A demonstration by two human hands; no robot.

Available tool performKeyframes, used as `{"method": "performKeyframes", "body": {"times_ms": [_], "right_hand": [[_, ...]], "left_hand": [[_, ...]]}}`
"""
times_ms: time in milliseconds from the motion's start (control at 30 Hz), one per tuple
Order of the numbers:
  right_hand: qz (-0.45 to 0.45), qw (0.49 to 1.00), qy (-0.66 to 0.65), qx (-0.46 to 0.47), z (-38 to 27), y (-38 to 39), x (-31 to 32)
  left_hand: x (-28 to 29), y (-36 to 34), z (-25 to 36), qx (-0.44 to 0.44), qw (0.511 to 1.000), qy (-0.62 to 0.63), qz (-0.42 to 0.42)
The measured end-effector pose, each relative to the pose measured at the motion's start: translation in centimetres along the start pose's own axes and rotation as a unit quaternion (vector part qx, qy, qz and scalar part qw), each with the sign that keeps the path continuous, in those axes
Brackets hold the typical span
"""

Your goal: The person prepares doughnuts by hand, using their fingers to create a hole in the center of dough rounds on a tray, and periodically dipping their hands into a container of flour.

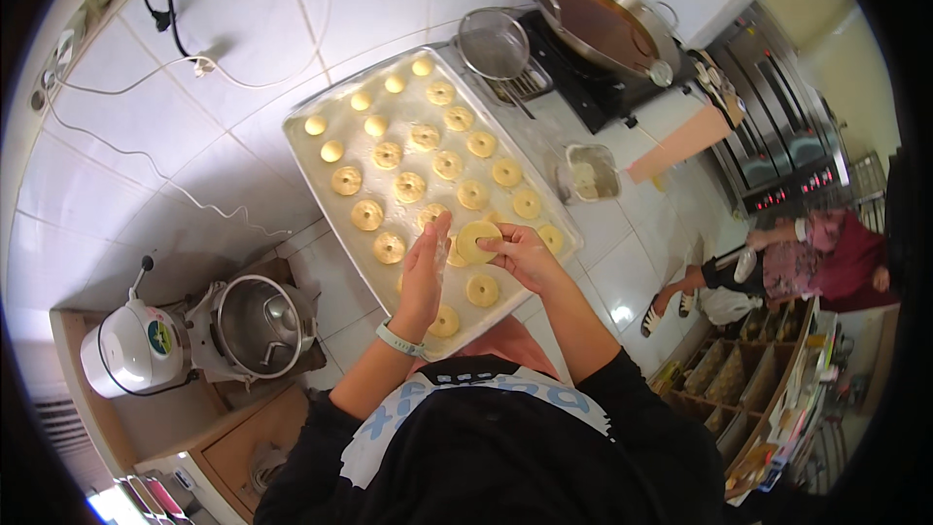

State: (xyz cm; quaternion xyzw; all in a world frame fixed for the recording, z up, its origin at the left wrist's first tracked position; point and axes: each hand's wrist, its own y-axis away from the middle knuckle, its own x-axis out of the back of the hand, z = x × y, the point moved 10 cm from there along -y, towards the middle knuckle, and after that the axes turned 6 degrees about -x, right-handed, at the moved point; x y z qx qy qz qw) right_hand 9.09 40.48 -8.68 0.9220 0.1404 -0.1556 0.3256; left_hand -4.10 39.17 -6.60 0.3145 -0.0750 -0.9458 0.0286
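My right hand (527,258) pinches a flat, pale yellow dough ring (476,243) by its right edge, over the near part of a large metal tray (340,243). Just left of the ring, my left hand (424,270) is held up on edge with its fingers stretched out and nothing in it. Whether its palm touches the ring I cannot tell. Rows of dough rings with a hole in the middle, such as this dough ring (409,187), lie on the tray. Several small dough balls (375,125) sit toward its far left. My hands hide part of the nearest rows.
A wide pan of dark oil (595,15) stands on a black stove (595,87) beyond the tray, beside a wire strainer (494,43). A small container (593,173) lies right of the tray. A mixer bowl (260,327) stands at left; another person (807,253) is at right.
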Motion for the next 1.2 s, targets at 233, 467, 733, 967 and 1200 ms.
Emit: {"method": "performKeyframes", "body": {"times_ms": [233,467,733,967,1200], "right_hand": [[-0.026,0.997,0.048,-0.050,-1.7,-9.3,-1.2],[-0.004,0.962,0.270,0.045,-10.1,-26.2,1.0],[-0.053,0.858,0.503,0.088,-12.4,-35.5,-4.2],[0.086,0.654,0.615,0.431,-20.3,-29.7,-2.4],[0.084,0.814,0.493,0.297,-24.5,-13.3,7.0]], "left_hand": [[3.9,-2.7,-1.2,-0.004,0.996,0.060,0.066],[10.0,0.0,-0.3,-0.074,0.959,0.049,0.267],[13.1,6.1,-3.0,-0.076,0.895,0.114,0.425],[13.0,3.9,-1.1,-0.077,0.906,0.081,0.408],[13.6,2.1,-1.2,-0.037,0.939,0.066,0.335]]}}
